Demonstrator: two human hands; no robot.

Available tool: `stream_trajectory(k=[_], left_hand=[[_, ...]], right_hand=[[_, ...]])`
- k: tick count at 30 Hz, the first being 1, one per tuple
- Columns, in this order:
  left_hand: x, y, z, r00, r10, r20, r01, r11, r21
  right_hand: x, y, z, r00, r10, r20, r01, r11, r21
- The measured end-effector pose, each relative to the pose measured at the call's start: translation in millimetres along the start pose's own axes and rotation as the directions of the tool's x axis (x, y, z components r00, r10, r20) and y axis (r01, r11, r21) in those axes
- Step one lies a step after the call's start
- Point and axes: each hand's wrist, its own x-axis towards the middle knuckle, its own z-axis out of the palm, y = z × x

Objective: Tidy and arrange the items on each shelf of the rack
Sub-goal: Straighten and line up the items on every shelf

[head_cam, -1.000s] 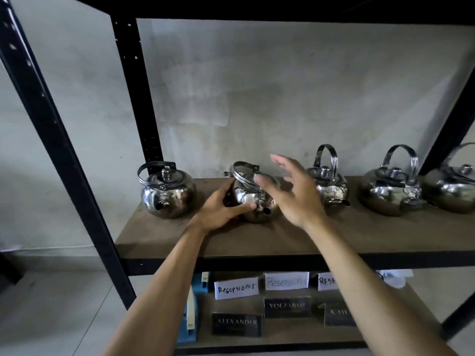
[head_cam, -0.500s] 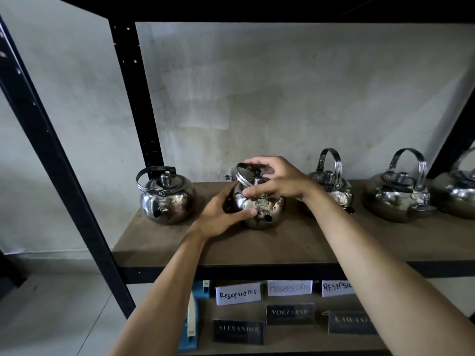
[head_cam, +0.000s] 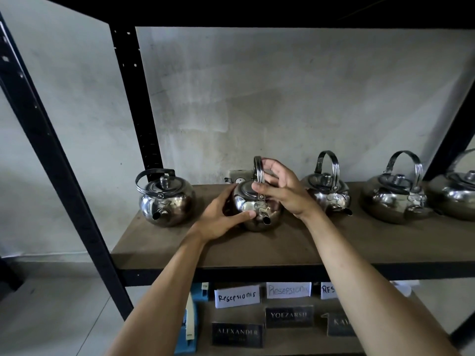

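The second kettle (head_cam: pixel 257 209) from the left, on the shelf (head_cam: pixel 282 242), is cupped at its 9 o'clock side by the left hand (head_cam: pixel 223 214); its upright handle (head_cam: pixel 258 170) is touched by the loosely spread right hand (head_cam: pixel 285 188). Polished steel is judged rigid, light and slippery; the handle is likely the surest hold.

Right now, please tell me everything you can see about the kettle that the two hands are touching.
The kettle is small, round and shiny, apparently polished steel. It stands upright on the wooden shelf, second from the left in a row of similar kettles. Its short spout points toward the camera. Its lid is on, and its metal bail handle stands upright. The left hand holds its body from the left side, thumb across the front; the right hand touches the handle with relaxed fingers.
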Motion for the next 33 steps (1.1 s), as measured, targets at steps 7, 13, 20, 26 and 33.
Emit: stream_trajectory(k=[7, 13, 20, 26, 33], left_hand=[[-0.3, 0.9, -1.2, 1.000, -0.006, 0.004, 0.006, 0.999, 0.033], [-5.3, 4.7, 1.5, 0.999, 0.004, -0.054, -0.003, 1.000, 0.022], [-21.8, 9.5, 6.7, 0.969, -0.047, -0.244, 0.030, 0.997, -0.073], [-24.6, 12.8, 14.9, 0.967, -0.007, -0.256, -0.015, 0.997, -0.081], [-12.8, 12.2, 13.5, 0.965, -0.018, -0.262, -0.019, 0.990, -0.138]], right_hand=[[-1.7, -3.8, 1.8, 0.999, -0.015, 0.028, 0.015, 1.000, 0.008], [-22.4, -8.2, 7.6, 0.995, 0.067, -0.070, -0.072, 0.995, -0.066], [-59.6, 25.7, 11.8, 0.952, 0.158, -0.261, -0.151, 0.987, 0.050], [-56.1, 28.8, 19.1, 0.943, 0.118, -0.312, -0.131, 0.991, -0.019], [-44.0, 33.3, 17.7, 0.937, 0.137, -0.322, -0.157, 0.987, -0.035]])
